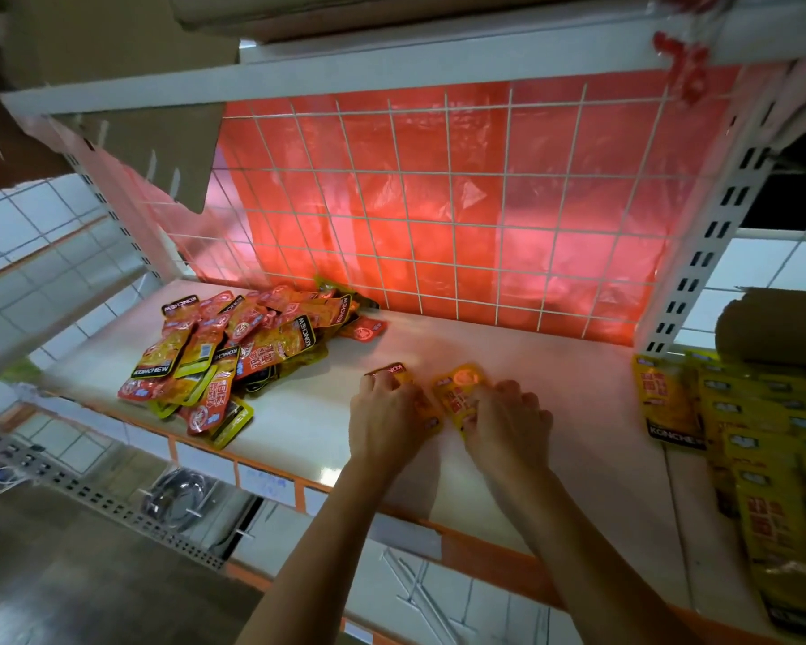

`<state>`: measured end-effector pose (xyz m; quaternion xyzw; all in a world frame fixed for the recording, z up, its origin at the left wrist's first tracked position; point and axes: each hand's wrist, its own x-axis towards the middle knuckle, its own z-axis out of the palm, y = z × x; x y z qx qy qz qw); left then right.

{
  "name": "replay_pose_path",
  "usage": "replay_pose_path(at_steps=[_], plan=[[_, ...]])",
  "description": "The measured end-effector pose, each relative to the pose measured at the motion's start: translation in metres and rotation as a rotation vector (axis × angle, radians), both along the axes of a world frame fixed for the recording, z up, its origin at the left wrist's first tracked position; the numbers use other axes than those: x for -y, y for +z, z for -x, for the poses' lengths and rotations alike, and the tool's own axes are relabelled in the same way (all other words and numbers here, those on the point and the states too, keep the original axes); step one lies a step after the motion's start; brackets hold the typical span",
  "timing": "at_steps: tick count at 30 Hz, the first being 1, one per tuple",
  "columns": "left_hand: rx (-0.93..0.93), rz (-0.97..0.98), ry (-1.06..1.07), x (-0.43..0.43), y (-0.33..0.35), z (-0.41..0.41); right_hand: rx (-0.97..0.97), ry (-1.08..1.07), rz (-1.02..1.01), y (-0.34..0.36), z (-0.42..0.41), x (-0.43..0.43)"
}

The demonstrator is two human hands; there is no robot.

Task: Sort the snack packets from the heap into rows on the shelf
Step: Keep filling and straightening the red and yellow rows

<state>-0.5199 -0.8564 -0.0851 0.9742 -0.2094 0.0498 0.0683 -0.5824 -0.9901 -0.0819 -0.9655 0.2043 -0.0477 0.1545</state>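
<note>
A heap of red and yellow snack packets (233,351) lies at the back left of the white shelf (554,402). Two packets lie flat side by side in the shelf's middle. My left hand (385,418) rests with curled fingers on an orange packet (399,372), covering most of it. My right hand (508,423) pinches the near edge of a yellow-orange packet (459,388). One red packet (366,330) lies apart at the heap's right edge.
Rows of yellow packets (740,439) fill the neighbouring shelf on the right. A wire grid with red plastic sheet (438,202) closes the back. A slotted upright (699,253) stands at right. The shelf above (345,81) hangs overhead. A cardboard roll (773,323) lies at far right.
</note>
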Motion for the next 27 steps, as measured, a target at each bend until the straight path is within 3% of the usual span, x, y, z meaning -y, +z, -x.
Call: replay_pose_path(at_steps=[5, 10, 18, 23, 27], plan=[[-0.058, -0.072, -0.134, 0.005, -0.012, 0.004, -0.032, -0.098, -0.049, 0.007, 0.011, 0.013], [-0.066, -0.013, 0.004, 0.012, -0.004, 0.011, 0.018, -0.156, -0.122, 0.007, 0.024, 0.023], [-0.169, -0.053, -0.148, 0.032, 0.003, 0.021, 0.129, -0.182, -0.221, 0.007, 0.050, 0.033], [-0.120, -0.101, -0.076, 0.055, 0.010, 0.032, 0.229, -0.190, -0.282, 0.007, 0.067, 0.053], [-0.162, 0.024, -0.047, 0.087, 0.020, 0.049, 0.309, -0.254, -0.326, 0.013, 0.082, 0.077]])
